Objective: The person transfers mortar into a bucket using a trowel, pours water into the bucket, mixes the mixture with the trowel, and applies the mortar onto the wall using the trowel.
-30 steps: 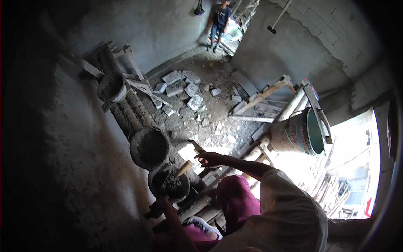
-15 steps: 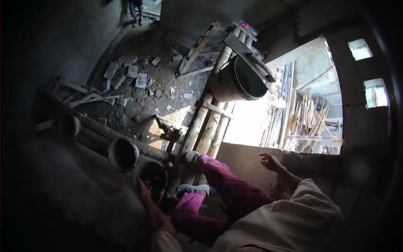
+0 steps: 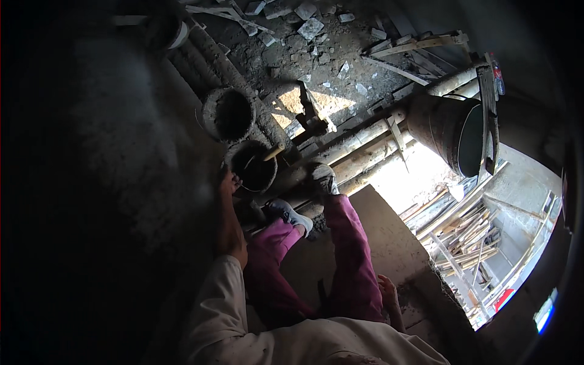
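My left hand (image 3: pixel 229 181) grips the near left rim of a dark bucket (image 3: pixel 272 179), its fingers hooked over the edge. A light wooden handle (image 3: pixel 274 152) sticks up at that bucket's far right rim; the tool's other end is lost in the dark inside. Just beyond it stands a second, mortar-crusted bucket (image 3: pixel 210 115), its contents too dark to make out. My right hand (image 3: pixel 388 290) hangs low beside my right thigh, open with fingers loosely bent; nothing shows in it, though my trouser leg hides part of it.
My shoes (image 3: pixel 292 214) rest on a scaffold of round poles (image 3: pixel 365 155). A large drum (image 3: pixel 438 128) lies tilted by a plank on the right. Past the window opening, timber (image 3: pixel 468 237) is piled. Broken blocks (image 3: pixel 310 28) litter the floor below. Another bucket (image 3: pixel 177 34) stands far left.
My view has swung to the right, shifting the scene. My right hand has dropped from beside the window wall to my thigh. My left hand stays at the bucket's rim.
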### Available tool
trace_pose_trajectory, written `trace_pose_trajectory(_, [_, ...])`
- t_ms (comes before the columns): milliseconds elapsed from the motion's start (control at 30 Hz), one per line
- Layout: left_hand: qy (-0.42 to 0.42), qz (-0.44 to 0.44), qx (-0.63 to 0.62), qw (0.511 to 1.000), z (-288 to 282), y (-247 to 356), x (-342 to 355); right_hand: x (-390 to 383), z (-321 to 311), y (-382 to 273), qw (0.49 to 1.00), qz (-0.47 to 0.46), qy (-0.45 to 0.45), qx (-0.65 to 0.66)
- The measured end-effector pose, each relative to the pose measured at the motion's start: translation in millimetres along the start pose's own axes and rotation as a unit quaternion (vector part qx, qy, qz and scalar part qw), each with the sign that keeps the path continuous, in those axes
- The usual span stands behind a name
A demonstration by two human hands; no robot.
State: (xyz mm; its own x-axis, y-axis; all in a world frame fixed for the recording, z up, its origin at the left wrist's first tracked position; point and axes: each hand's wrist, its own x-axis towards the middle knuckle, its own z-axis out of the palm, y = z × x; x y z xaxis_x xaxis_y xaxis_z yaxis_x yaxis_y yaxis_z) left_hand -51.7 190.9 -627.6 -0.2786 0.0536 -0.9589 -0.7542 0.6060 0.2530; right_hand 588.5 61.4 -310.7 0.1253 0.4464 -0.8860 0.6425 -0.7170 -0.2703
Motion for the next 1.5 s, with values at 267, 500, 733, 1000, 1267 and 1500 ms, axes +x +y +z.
trace_pose_trajectory(267, [0.127, 0.047, -0.088, 0.987, 51, -97, -126, -51, -51, 20, 0.993, 0.086, 0.021, 0.073])
trace_pose_trajectory(500, [0.027, 0.087, 0.113, 0.989, 130, -79, -244, -78, -48, 20, 0.953, 0.080, 0.017, 0.292])
trace_pose_trajectory(733, [-0.094, 0.123, 0.300, 0.941, 203, -94, -337, -113, -56, -50, 0.967, 0.022, 0.114, 0.227])
trace_pose_trajectory(1000, [-0.247, 0.197, 0.408, 0.857, 323, -116, -356, -51, -110, -86, 0.950, -0.108, 0.168, 0.242])
trace_pose_trajectory(1267, [-0.318, 0.188, 0.452, 0.812, 446, -176, -332, 100, -287, -172, 0.909, -0.227, 0.332, 0.108])
trace_pose_trajectory(1500, [-0.287, 0.200, 0.495, 0.795, 465, -198, -231, 330, -372, -180, 0.881, -0.262, 0.378, -0.107])
